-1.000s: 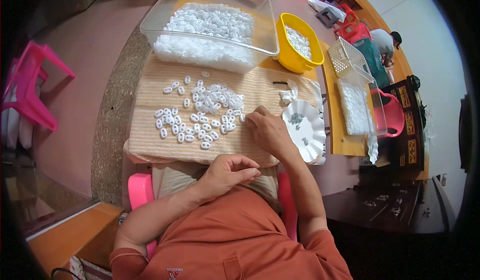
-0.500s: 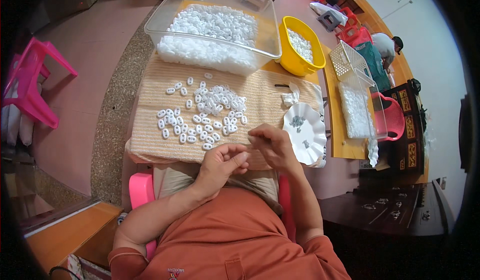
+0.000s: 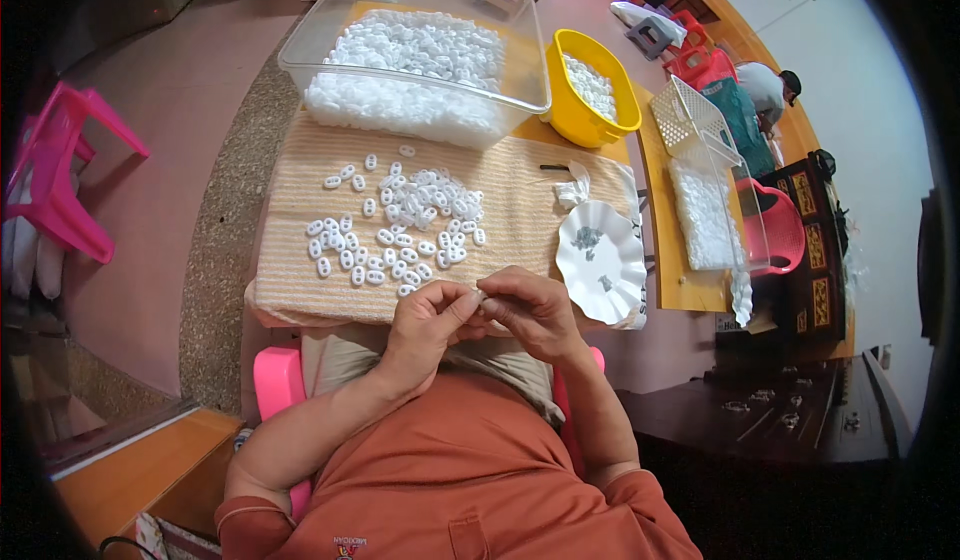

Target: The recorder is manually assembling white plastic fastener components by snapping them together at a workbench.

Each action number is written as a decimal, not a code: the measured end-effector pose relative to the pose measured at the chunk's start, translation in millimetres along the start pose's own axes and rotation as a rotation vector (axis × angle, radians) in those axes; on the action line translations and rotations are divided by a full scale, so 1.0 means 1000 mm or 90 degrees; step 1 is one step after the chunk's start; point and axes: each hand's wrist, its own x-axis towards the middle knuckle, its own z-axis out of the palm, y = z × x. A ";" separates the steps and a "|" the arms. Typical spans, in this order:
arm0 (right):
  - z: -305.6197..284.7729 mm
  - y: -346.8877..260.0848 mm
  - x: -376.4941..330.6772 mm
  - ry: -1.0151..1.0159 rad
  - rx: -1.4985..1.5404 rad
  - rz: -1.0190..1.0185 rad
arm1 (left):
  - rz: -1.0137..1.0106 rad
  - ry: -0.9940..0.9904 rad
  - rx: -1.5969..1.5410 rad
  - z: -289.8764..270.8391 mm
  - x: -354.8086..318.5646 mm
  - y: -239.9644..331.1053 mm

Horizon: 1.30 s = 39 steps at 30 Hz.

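Note:
My left hand and my right hand meet fingertip to fingertip over the near edge of the striped towel. Both are pinched closed, and whatever small thing sits between the fingertips is too hidden to name. Just beyond them lie many loose white oval plastic pieces, most with two dark holes facing up. Smoother whitish, partly see-through pieces are heaped behind these. Right of my right hand rests a white plate with a wavy rim, carrying small dark grey bits in two little piles.
A large clear bin of white pieces stands at the far side, beside a yellow basin holding more. A crumpled white scrap lies above the plate. Rightward is another table with a white basket; a person bends beyond it.
My right hand has come in leftward and down, so its fingertips now meet those of my left hand. The whole view has shifted slightly.

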 end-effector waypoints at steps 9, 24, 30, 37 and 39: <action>0.010 0.009 -0.003 0.071 -0.048 -0.023 | 0.004 0.015 -0.044 -0.002 0.001 -0.002; 0.015 0.005 -0.006 0.085 -0.136 -0.080 | 0.002 0.036 -0.048 -0.004 0.001 -0.003; 0.007 0.001 -0.018 0.103 -0.149 -0.033 | 0.009 0.056 -0.063 -0.002 0.001 -0.001; 0.000 0.002 -0.023 0.067 -0.167 -0.054 | -0.028 0.021 -0.055 -0.002 0.000 0.000; 0.003 0.005 -0.022 0.069 -0.106 -0.092 | -0.052 0.006 -0.060 0.000 0.000 0.001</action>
